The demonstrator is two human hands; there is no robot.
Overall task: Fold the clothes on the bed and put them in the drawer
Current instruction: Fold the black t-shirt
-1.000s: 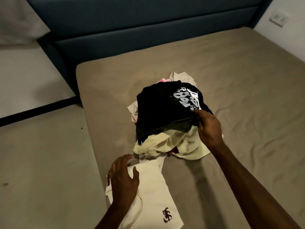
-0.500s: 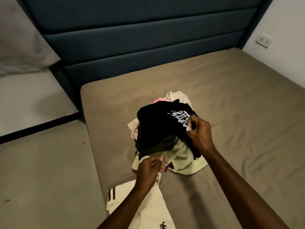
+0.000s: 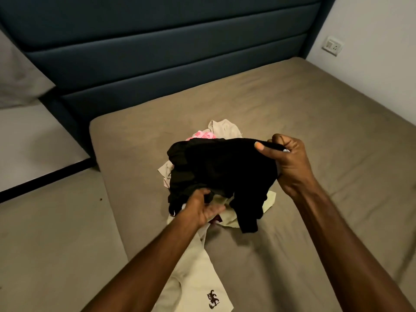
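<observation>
Dark blue padded headboard (image 3: 157, 50) w/ horizontal panels at back, white wall (image 3: 371, 23) at right w/ white socket plate (image 3: 332, 45), grey pillow (image 3: 18, 86) on 2nd bed (image 3: 27, 140) at left, small dark speck (image 3: 100, 199) on its sheet

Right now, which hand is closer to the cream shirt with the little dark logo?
Left. The left hand grips the black garment just above the cream shirt, whose logo lies nearer the camera. The right hand holds the garment higher up, farther away.
</observation>
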